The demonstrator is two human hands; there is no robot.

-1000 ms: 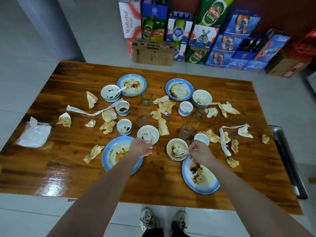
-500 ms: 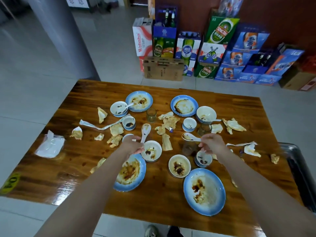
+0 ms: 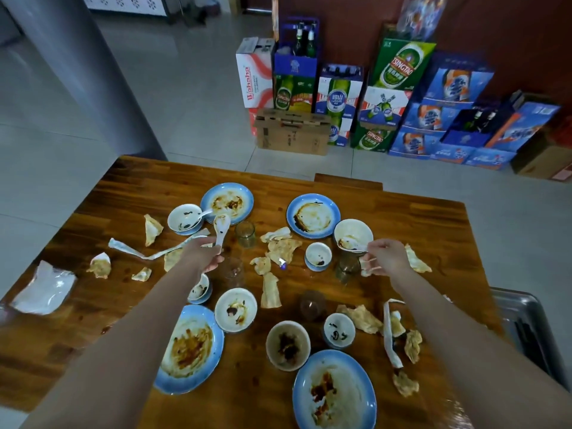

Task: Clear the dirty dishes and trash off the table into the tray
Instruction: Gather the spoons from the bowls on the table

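both hands have carried their spoons away from the near bowls to the far half of the table point(image 3: 402, 218): left hand point(image 3: 204, 255) pinches a white ceramic spoon point(image 3: 221, 228) upright by its handle, right hand point(image 3: 387, 258) grips a second spoon point(image 3: 351, 244) at the far right bowl point(image 3: 356, 230). cutlery seems to be gathered first; the steel tray point(image 3: 520, 308) sits off the right edge. visible: four blue-rimmed plates point(image 3: 312, 215), four bowls, three small cups point(image 3: 318, 255), four glasses point(image 3: 245, 233), three spoons.
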